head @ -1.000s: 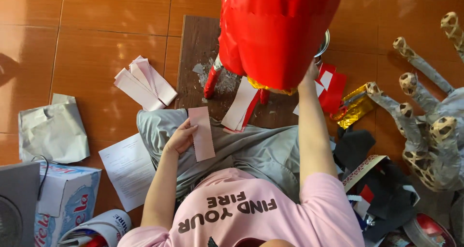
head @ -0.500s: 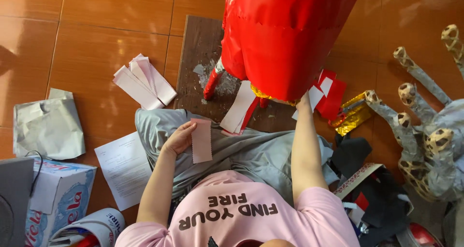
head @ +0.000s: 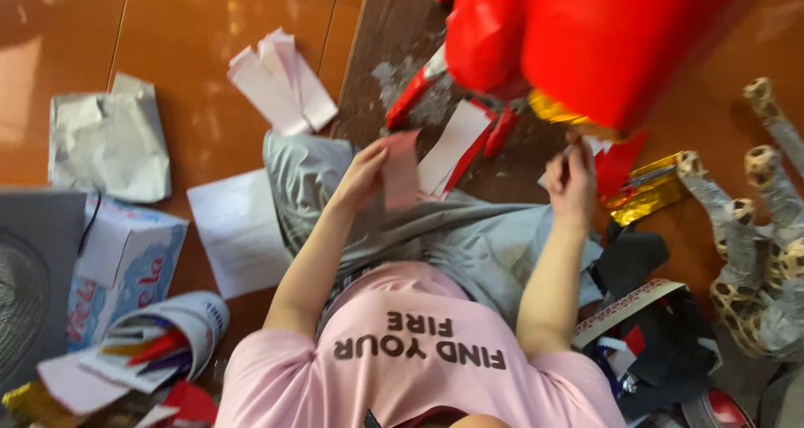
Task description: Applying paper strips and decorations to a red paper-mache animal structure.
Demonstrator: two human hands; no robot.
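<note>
Red figure: a big glossy red paper-covered figure (head: pixel 586 38) fills the top right, blurred, with gold foil trim at its lower edge; it hangs over the dark wooden board (head: pixel 394 51).
Floor: orange-brown tiles (head: pixel 184 34), strewn with paper.
Person: seated on the floor in a pink printed shirt (head: pixel 419 361) and grey trousers (head: pixel 469 235), seen from above.
Paper animal figure: at the right edge, grey with spotted patches (head: pixel 754 252), well apart from both hands.
Crumpled silver sheet: on the tiles at the left (head: pixel 109 139).
Cardboard box: white and blue (head: pixel 126 269), below the silver sheet, beside a grey fan (head: pixel 29 286).
White sheet: flat on the floor (head: pixel 239 227), just beside the left knee.
Pale strips: a loose pile of pinkish-white paper strips (head: pixel 280 80) on the tiles, left of the board.
Cup of paper: a white cup (head: pixel 180 327) on its side at the lower left, coloured strips in its mouth.
Gold foil: a crumpled piece (head: pixel 649 189) right of the right hand.
Right hand: raised under the figure's gold-trimmed lower edge (head: pixel 574 181), fingers curled together; what they pinch I cannot tell, because of blur.
Left hand: over the left knee (head: pixel 364 177), thumb and fingers pinched on the pink strip's left edge.
Pink strip: a small pink paper strip (head: pixel 402 168), held upright, just left of a white and red strip (head: pixel 452 147) lying on the board.
</note>
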